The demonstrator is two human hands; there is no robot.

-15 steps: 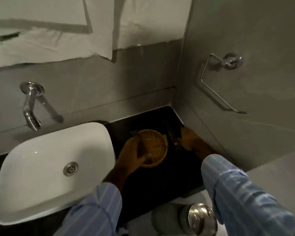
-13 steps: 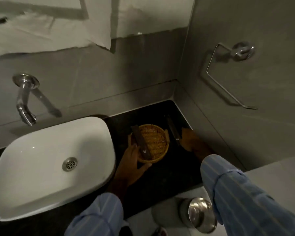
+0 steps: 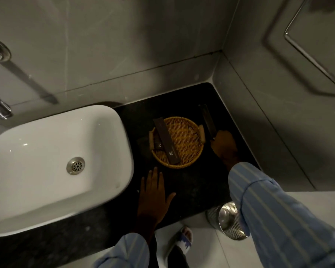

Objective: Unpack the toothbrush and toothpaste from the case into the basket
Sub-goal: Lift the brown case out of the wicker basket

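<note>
far left, the white sink [image 3: 46,171] sits on the dark bench [image 3: 191,190] with its metal drain [image 3: 75,165] showing. next along, the left hand [image 3: 153,194] lies palm down on the bench, fingers [image 3: 155,176] stretched out flat and close together, holding nothing, thumb angled off to the side. just beyond those fingertips sits the woven basket [image 3: 184,144], apart from the hand. inside it, along its left side, a long dark box [image 3: 166,141] lies slanted, its far end poking over the rim, and a shorter dark box [image 3: 156,143] is tucked just beside it on the left. to the right of the basket, the right hand [image 3: 223,145] is closed around the near end of a dark flat case [image 3: 207,118], fingers wrapped over it, the case reaching away from the knuckles toward the wall corner, close by the basket's right handle. whether it touches the bench i cannot tell. below the striped sleeve [image 3: 278,219], a shiny metal bin [image 3: 226,221] stands on the floor.
</note>
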